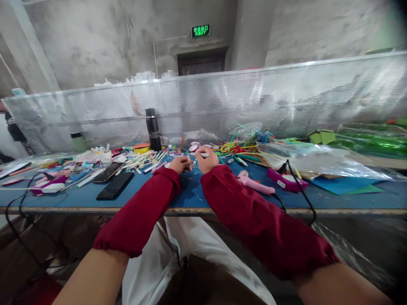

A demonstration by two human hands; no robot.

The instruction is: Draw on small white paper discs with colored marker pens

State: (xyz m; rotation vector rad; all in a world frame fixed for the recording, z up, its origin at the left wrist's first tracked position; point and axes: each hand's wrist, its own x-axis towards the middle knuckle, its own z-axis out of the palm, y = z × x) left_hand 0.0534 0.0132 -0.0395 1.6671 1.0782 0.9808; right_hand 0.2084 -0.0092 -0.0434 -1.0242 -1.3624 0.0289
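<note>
My left hand (pixel 179 164) is closed, its fingertips pinching a short, pale wooden stick (pixel 190 164) held roughly upright over the blue table (pixel 187 192). Close beside it, my right hand (pixel 208 161) is closed around a white marker-like pen (pixel 204 155) that points left toward the stick. Both arms wear dark red sleeve covers. To the right of my right hand lies a pink glue gun (pixel 256 184) with a black cord. Many loose pale sticks (pixel 152 159) are scattered beyond my left hand. Fine detail at the fingertips is too small to make out.
Two dark phones (pixel 115 185) lie left of my hands. A black thermos (pixel 153 130) stands at the back before a perforated metal screen (pixel 216 106). Purple power strips (pixel 286 180) with black cables sit at both sides. Colourful pipe cleaners (pixel 237 147) and plastic bags (pixel 318 159) lie right.
</note>
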